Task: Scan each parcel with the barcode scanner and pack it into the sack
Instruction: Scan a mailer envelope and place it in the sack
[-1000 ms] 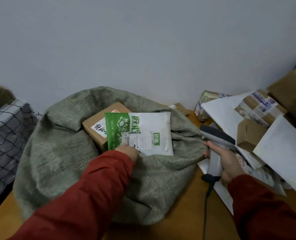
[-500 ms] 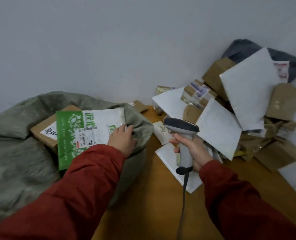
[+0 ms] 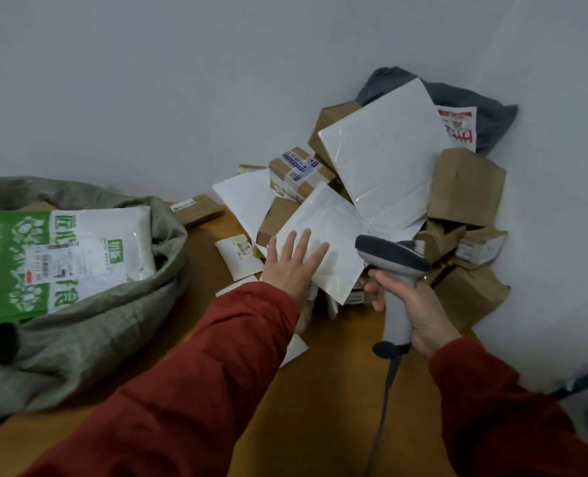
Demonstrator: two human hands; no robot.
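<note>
A grey-green woven sack (image 3: 89,325) lies open at the left, and a green-and-white parcel (image 3: 68,256) rests in its mouth. My left hand (image 3: 292,263) reaches out with straight, spread fingers over a white padded envelope (image 3: 334,235) at the near side of the parcel pile. My right hand (image 3: 413,308) grips the handle of the grey barcode scanner (image 3: 394,270), whose head points left toward that envelope. The scanner's cable hangs down toward me.
Brown boxes (image 3: 466,185), a large white mailer (image 3: 385,156) and a dark grey bag (image 3: 471,108) are heaped in the wall corner at right. A small cream packet (image 3: 239,256) and a flat brown box (image 3: 199,210) lie on the wooden table (image 3: 320,407).
My left hand let go of the green-and-white parcel, which stays in the sack, and swung right to the white envelope. The view turned right toward the pile.
</note>
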